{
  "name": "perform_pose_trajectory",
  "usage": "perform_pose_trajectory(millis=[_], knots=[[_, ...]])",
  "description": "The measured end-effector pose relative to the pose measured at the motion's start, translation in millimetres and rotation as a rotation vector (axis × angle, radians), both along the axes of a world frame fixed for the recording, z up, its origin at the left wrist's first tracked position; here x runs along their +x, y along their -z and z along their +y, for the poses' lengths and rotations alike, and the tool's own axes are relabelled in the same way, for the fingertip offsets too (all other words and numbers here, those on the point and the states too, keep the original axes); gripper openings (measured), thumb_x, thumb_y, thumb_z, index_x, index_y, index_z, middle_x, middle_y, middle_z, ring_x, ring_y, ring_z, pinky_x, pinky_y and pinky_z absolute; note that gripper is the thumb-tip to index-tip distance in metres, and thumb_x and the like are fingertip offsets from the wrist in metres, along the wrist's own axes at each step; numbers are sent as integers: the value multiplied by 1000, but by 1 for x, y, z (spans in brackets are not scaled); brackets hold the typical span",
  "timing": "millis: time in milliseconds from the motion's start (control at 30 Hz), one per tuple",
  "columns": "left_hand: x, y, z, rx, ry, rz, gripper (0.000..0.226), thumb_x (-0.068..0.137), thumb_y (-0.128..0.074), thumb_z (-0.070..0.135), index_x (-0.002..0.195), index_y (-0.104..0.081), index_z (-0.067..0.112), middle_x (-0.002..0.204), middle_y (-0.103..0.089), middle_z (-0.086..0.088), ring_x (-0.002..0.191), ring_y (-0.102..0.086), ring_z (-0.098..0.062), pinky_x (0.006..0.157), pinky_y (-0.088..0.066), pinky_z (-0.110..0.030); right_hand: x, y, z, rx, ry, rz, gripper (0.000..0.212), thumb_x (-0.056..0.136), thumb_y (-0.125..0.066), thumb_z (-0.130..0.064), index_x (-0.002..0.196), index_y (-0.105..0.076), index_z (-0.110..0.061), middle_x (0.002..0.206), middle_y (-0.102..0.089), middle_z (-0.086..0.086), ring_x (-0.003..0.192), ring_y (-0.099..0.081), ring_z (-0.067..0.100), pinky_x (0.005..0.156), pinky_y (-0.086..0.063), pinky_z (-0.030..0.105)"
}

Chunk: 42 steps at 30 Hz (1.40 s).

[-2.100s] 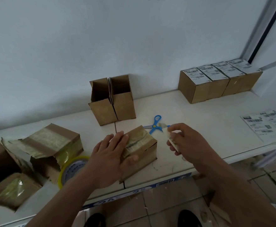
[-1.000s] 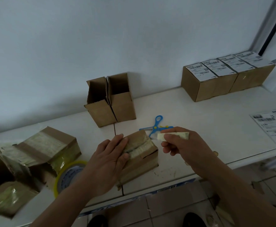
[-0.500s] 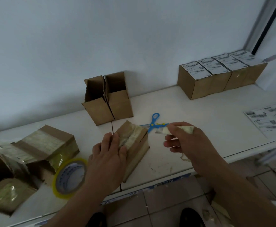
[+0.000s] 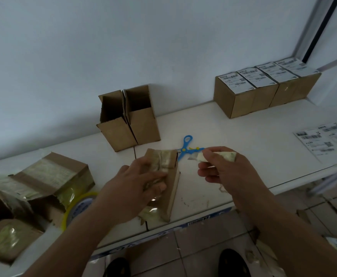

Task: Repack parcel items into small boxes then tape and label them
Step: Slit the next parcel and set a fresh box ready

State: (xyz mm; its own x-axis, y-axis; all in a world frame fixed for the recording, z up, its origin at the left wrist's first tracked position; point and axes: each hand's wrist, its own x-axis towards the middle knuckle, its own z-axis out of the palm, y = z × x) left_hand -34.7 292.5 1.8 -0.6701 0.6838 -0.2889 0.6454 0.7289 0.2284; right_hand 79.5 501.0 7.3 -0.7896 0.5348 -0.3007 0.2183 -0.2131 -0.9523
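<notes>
A small taped cardboard parcel (image 4: 168,176) stands tilted on the white table (image 4: 243,136), near its front edge. My left hand (image 4: 131,188) grips the parcel's near left side, thumb on its taped top. To its right, my right hand (image 4: 225,170) pinches a crumpled strip of peeled tape (image 4: 213,156) just above the table. Blue scissors (image 4: 187,147) lie behind the parcel. Two open small boxes (image 4: 127,118) stand upright by the wall.
Several labelled, closed boxes (image 4: 261,88) line the wall at the back right. Printed label sheets (image 4: 327,141) lie at the right edge. Torn larger parcels (image 4: 43,176) and a yellow tape roll (image 4: 77,206) crowd the left. Below the table are floor tiles and my shoes.
My left hand has turned and tipped the parcel up on edge, its end now pointing away. My right hand keeps pinching the tape strip and has lifted slightly toward the scissors.
</notes>
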Motion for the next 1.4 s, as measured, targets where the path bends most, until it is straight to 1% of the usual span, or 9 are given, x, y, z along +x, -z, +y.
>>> perform_pose_trajectory(millis=[200,400,500,567,667,800,1000,1233,1400], knots=[[26,-8,19,-23,-209,205,58,92,-22,67,141,-38,39,128,-43,-3,99,-53,-25,82,-49,-38,8,-3,-1,42,62,32,11,97,-57,-22,99,-67,-17,77,-74,7,74,-72,22,69,-57,33],[6,7,13,25,54,245,76,88,-5,72,146,-35,33,146,-24,11,140,-11,-16,116,-11,-35,20,1,-24,67,67,7,10,97,-56,-18,95,-65,-18,75,-73,7,72,-73,24,66,-55,34],[7,16,15,6,49,291,68,94,-14,64,145,-37,27,147,-27,4,140,-15,-21,111,-30,-40,28,6,-37,63,66,6,10,97,-55,-13,95,-63,-20,73,-73,8,67,-71,23,62,-55,32],[16,15,27,-101,68,354,52,94,-34,50,138,-41,22,138,-42,-13,129,-31,-37,92,-47,-50,29,9,-42,86,79,4,12,96,-54,-12,95,-63,-21,72,-72,6,66,-71,20,63,-55,32],[21,8,42,-174,-8,376,59,94,-10,41,144,-30,18,134,-42,-23,123,-32,-46,93,-40,-52,26,12,-44,97,129,10,12,96,-54,-12,93,-63,-19,71,-72,6,64,-70,18,64,-55,33],[12,-4,44,-104,42,325,42,102,-33,28,141,-30,13,131,-50,-17,123,-38,-39,103,-31,-53,27,15,-45,103,177,62,13,96,-55,-10,92,-64,-18,72,-71,8,66,-70,19,56,-54,23],[3,-16,28,-26,37,-63,63,92,-43,64,147,-32,36,150,-23,0,143,-10,-24,117,-25,-44,25,21,-50,221,159,87,12,96,-57,-13,91,-64,-22,76,-72,6,69,-72,17,64,-57,36],[-1,-10,23,0,109,-37,73,81,-47,74,147,-30,47,145,-23,4,137,-14,-19,115,-28,-41,24,24,-60,484,203,50,12,91,-57,-25,87,-58,-36,73,-70,-6,68,-69,16,66,-57,47],[0,-7,24,-9,150,54,74,79,-38,80,146,-28,50,146,-25,7,130,-20,-18,109,-35,-41,26,20,-59,630,192,15,9,92,-57,-25,85,-55,-30,68,-67,-1,65,-67,16,62,-55,45]])
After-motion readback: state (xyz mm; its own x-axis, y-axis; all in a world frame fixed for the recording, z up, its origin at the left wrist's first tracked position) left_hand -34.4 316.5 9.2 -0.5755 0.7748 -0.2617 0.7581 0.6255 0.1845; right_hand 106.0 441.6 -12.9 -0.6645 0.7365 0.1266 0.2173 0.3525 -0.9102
